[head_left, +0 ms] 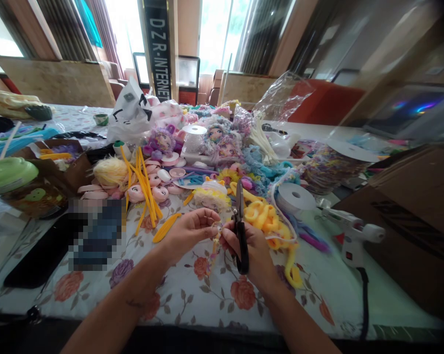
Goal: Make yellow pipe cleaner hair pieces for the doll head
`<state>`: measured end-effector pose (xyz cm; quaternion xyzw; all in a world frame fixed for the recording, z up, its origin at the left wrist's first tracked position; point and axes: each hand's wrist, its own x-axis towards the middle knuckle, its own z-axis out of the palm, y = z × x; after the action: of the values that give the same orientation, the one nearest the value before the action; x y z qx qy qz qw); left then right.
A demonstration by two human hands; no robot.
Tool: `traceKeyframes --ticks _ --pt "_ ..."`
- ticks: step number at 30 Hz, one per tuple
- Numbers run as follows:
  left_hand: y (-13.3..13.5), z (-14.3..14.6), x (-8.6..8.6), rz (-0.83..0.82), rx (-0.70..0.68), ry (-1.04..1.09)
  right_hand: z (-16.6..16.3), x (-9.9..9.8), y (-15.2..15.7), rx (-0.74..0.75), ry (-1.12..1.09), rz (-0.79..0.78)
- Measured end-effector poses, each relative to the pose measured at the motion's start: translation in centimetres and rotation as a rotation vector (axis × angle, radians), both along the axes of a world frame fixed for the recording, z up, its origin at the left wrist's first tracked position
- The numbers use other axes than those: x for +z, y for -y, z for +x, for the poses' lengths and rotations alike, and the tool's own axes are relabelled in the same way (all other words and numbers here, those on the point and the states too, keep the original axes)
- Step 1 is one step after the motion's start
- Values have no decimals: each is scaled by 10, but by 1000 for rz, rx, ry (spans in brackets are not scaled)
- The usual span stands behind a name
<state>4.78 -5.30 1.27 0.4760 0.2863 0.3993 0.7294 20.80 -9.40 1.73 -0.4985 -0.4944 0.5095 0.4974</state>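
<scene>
My left hand (194,227) is closed in a pinch at the middle of the table, its fingertips nearly meeting those of my right hand (252,250). From between them hangs a thin strip of pastel yarn or trim (213,250), too small to make out fully. Black-handled scissors (241,241) are held in my right hand, blades pointing up and away. Just beyond the fingers lies a yellow-haired doll head (211,194). Fluffy yellow yarn (268,216) is heaped right of the scissors. Near my left wrist rests a yellow pipe-cleaner piece (166,227).
A white glue gun (352,238) stands at the right before a cardboard box (409,221). A white ribbon spool (295,196) lies behind the yarn. Yellow pipe cleaners (143,182), doll faces (135,193) and a dark phone (41,253) are on the left.
</scene>
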Motion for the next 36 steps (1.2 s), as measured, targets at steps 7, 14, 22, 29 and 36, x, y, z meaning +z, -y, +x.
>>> traceKeyframes --ticks 7,14,22,29,36 --pt "-1 0 1 -92 15 55 -1 0 1 2 34 -11" --pt "-4 -3 2 -230 75 146 19 0 17 79 275 35" --pt "-4 -3 5 -346 85 216 53 -23 48 -69 1257 395" --pt "-1 -1 5 -292 41 206 52 -30 51 -90 1368 423" --pt "0 0 6 -248 35 179 50 -27 52 -18 1320 257"
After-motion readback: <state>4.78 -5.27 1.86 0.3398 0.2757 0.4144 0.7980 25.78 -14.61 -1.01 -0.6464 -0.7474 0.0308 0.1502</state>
